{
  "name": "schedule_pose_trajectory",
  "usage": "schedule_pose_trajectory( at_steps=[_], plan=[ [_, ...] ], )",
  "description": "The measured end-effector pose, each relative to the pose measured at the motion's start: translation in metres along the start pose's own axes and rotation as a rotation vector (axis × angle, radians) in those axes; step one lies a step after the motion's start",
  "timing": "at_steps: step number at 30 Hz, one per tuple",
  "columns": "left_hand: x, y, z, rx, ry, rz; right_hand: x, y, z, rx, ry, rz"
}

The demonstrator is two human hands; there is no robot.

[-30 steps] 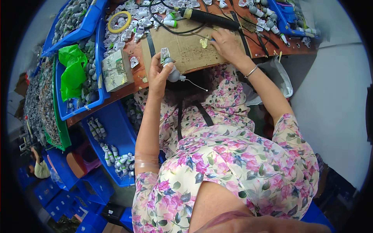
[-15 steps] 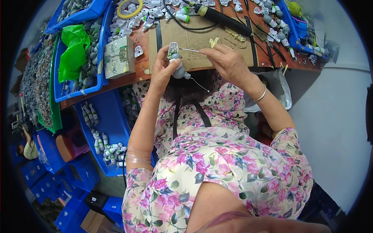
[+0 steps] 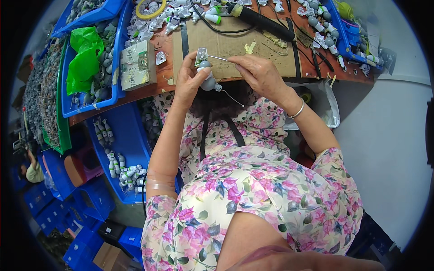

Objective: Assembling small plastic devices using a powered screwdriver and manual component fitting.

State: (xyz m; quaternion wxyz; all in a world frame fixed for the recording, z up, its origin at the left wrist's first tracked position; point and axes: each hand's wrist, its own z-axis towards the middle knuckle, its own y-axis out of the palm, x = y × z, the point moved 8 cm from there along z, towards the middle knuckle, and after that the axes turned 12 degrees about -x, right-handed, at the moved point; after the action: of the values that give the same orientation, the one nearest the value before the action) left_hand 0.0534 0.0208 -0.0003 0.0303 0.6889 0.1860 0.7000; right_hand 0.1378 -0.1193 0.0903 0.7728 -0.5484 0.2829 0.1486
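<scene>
Pinched in my left hand (image 3: pixel 188 82) is a small assembly of grey rounded parts (image 3: pixel 208 84), with white and green sections and a thin pale wire trailing toward my lap. A clear plastic piece (image 3: pixel 202 54) stands at its top end, above my fingertips. My right hand (image 3: pixel 262 76) grips a thin metal rod-like tool (image 3: pixel 218 58); its handle end is hidden by the fingers. The rod points left, its tip at or very close to the clear piece; I cannot tell whether they touch. Both hands are over the near edge of a cardboard sheet (image 3: pixel 235 45).
Clear plastic pieces and white-green parts litter the back of the table. A black cylindrical tool (image 3: pixel 262 23) with a cable lies across the cardboard, pliers (image 3: pixel 318 63) to its right. Blue bins (image 3: pixel 118 86) flank the left, one holding a green bag (image 3: pixel 85 56). A lower blue bin (image 3: pixel 126 122) holds finished-looking assemblies.
My right hand has shifted slightly left, bringing the metal tool closer to the clear piece. My left hand and the assembly have hardly moved.
</scene>
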Motion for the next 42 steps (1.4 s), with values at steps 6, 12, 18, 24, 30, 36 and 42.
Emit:
schedule_pose_trajectory(
  at_steps=[6, 12, 18, 24, 30, 36, 42],
  plan=[
    [0.000, -0.002, 0.000, 0.003, -0.005, 0.008, -0.006, 0.004, 0.003, -0.054, 0.022, -0.013],
    [0.003, -0.001, 0.000, 0.019, 0.010, -0.005, -0.007, -0.002, 0.005, -0.014, 0.010, -0.047],
    [0.000, -0.003, -0.001, 0.016, 0.008, -0.017, -0.004, 0.003, -0.001, 0.043, 0.007, -0.011],
    [0.001, -0.001, 0.000, 0.017, 0.017, -0.028, -0.001, 0.017, -0.007, 0.005, 0.087, 0.070],
    [-0.001, -0.004, -0.001, 0.020, 0.013, -0.020, -0.004, 0.020, -0.008, 0.013, 0.100, 0.091],
    [0.001, -0.002, 0.000, 0.017, 0.022, -0.024, -0.007, 0.016, -0.008, 0.046, 0.080, 0.065],
    [0.000, -0.002, -0.001, 0.019, 0.004, -0.032, -0.005, 0.017, -0.008, 0.024, 0.100, 0.040]
  ],
)
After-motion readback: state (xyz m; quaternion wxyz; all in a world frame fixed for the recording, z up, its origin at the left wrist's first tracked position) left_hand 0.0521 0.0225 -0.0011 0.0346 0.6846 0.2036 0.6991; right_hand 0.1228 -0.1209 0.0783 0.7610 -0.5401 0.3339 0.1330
